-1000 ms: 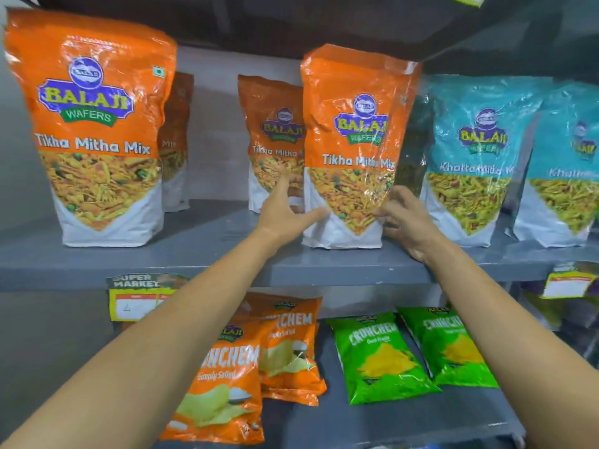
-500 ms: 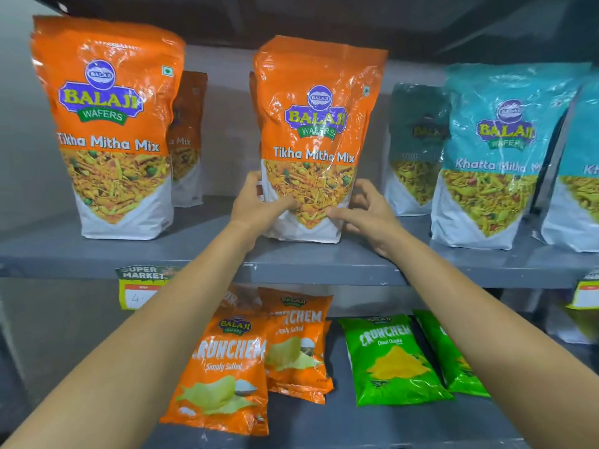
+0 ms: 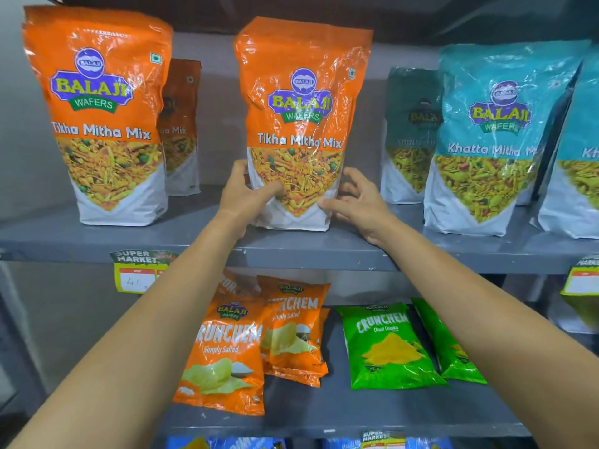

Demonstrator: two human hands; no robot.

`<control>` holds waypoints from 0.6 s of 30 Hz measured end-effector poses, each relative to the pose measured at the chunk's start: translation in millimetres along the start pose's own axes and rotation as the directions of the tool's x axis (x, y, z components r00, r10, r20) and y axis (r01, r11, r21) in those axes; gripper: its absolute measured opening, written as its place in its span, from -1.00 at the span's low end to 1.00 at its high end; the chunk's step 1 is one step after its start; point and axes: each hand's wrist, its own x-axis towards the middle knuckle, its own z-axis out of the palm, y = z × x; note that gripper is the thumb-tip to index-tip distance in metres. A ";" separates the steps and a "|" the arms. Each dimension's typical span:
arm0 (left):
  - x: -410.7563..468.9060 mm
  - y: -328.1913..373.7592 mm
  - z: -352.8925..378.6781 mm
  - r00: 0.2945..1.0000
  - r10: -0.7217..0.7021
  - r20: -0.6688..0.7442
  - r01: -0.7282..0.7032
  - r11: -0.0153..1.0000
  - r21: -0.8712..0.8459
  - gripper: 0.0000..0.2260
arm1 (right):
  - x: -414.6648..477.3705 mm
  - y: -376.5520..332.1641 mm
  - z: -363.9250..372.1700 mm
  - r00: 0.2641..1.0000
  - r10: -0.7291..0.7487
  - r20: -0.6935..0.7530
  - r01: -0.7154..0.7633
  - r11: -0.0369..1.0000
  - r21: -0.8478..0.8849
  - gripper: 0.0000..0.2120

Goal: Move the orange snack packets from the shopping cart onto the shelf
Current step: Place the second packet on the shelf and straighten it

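Note:
An orange Tikha Mitha Mix packet (image 3: 301, 102) stands upright on the grey shelf (image 3: 97, 241), in the middle. My left hand (image 3: 246, 196) grips its lower left side, thumb across the front. My right hand (image 3: 359, 202) rests against its lower right edge, fingers spread and touching it. A second orange packet (image 3: 97, 108) stands upright at the left, with a third orange packet (image 3: 181, 124) behind it. The shopping cart is out of view.
Teal Khatta Mitha packets (image 3: 496, 140) stand to the right on the same shelf. On the lower shelf (image 3: 324, 416) lie orange Crunchem bags (image 3: 223, 351) and green Crunchem bags (image 3: 385, 345). Yellow price tags (image 3: 136, 273) hang from the shelf edge.
The middle orange packet has shifted left, away from the teal packets, with both hands on it. My left hand now wraps its lower left side. The view has moved closer.

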 end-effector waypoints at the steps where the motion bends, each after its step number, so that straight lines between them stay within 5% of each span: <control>1: -0.3 0.3 -0.1 1.000 0.002 -0.003 -0.002 1.000 0.003 -0.49 | -0.3 0.2 -0.1 1.000 -0.004 0.010 0.004 1.000 0.003 -0.52; 14: -3.4 0.6 -3.1 1.000 -0.028 -0.008 0.028 0.999 -0.018 -0.44 | 3.6 5.1 -0.5 1.000 -0.027 -0.005 0.027 0.995 -0.091 -0.44; 16: -9.3 2.0 -8.2 0.997 -0.009 -0.075 0.018 0.994 0.108 -0.31 | -3.3 -1.2 -0.6 0.992 -0.076 -0.099 0.042 0.951 -0.307 -0.32; 18: -19.6 13.2 -15.1 0.968 0.134 -0.210 -0.032 0.904 0.427 -0.28 | -16.0 -15.3 0.3 0.967 -0.194 -0.164 0.079 0.843 -0.532 -0.23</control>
